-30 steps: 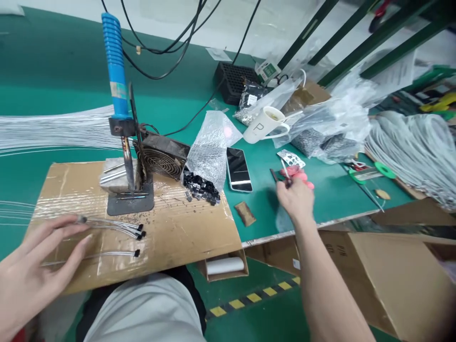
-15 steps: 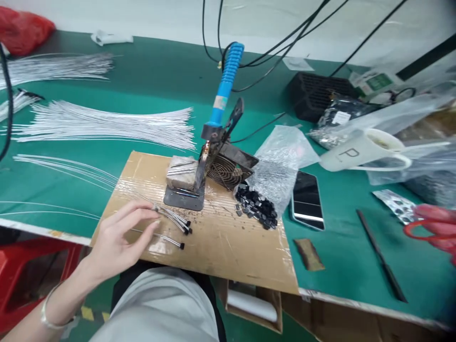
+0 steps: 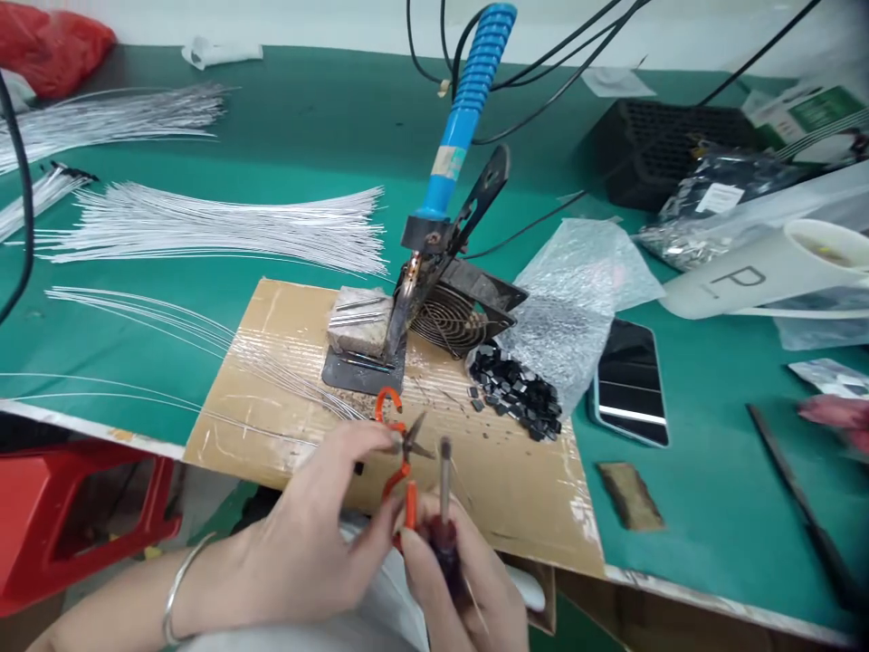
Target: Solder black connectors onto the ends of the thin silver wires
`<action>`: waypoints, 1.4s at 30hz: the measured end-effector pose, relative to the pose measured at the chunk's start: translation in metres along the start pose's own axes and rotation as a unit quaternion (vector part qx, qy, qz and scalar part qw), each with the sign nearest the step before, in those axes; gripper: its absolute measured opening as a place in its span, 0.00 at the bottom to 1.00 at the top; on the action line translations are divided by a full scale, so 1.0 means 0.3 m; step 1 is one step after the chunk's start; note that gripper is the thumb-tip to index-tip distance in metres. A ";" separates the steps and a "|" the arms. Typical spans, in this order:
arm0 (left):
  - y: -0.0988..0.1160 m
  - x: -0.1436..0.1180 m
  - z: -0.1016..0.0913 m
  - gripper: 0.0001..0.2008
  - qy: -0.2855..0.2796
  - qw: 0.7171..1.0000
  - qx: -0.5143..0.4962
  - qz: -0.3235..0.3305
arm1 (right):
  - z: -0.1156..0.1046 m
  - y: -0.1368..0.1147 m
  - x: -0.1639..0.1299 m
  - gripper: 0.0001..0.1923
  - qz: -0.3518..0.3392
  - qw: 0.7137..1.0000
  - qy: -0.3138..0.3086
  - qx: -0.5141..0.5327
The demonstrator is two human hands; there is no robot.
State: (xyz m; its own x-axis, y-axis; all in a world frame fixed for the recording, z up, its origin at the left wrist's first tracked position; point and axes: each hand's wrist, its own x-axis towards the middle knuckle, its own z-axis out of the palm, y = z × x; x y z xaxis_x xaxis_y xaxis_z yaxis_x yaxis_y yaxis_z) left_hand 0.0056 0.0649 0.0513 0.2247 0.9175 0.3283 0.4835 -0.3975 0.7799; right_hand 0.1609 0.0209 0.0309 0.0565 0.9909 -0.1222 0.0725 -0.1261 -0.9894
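Observation:
Above the cardboard's front edge, my left hand (image 3: 319, 525) has its thumb and forefinger closed on small orange-handled scissors (image 3: 406, 445). The scissors' short blades are spread and point right. My right hand (image 3: 475, 580) is wrapped round a screwdriver (image 3: 444, 534) with a dark red handle, its metal shaft pointing up; an orange handle part touches its fingertips. Thin white wires (image 3: 291, 371) run from the left across the cardboard to behind my left hand. Most of their black-tipped ends are hidden; one black tip (image 3: 358, 468) shows beside my fingers.
The cardboard sheet (image 3: 543, 507) carries a soldering iron (image 3: 468, 109) in its stand, a small fan (image 3: 454, 317) and black chips (image 3: 516, 389) spilling from a plastic bag. Rightward are a phone (image 3: 630, 380), a cup (image 3: 747, 272) and a black rod (image 3: 794, 489). A wire bundle (image 3: 231, 226) lies behind.
My right hand has come into view with the screwdriver. The orange scissors are now between my hands. My left hand has let go of the wires and moved right, and the view has shifted slightly.

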 end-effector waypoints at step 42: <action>-0.104 0.270 -0.276 0.07 -0.256 0.951 0.122 -0.123 | -0.151 -0.074 0.366 0.07 -0.233 0.932 0.013 -0.279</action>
State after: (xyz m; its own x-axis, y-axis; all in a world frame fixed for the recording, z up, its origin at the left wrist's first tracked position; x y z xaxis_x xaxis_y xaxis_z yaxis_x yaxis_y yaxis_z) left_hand -0.0614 0.1528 0.0977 0.4317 0.8798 -0.1991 0.7426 -0.2214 0.6320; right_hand 0.2107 0.1304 0.0429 -0.0879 0.9435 0.3195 0.6004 0.3061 -0.7388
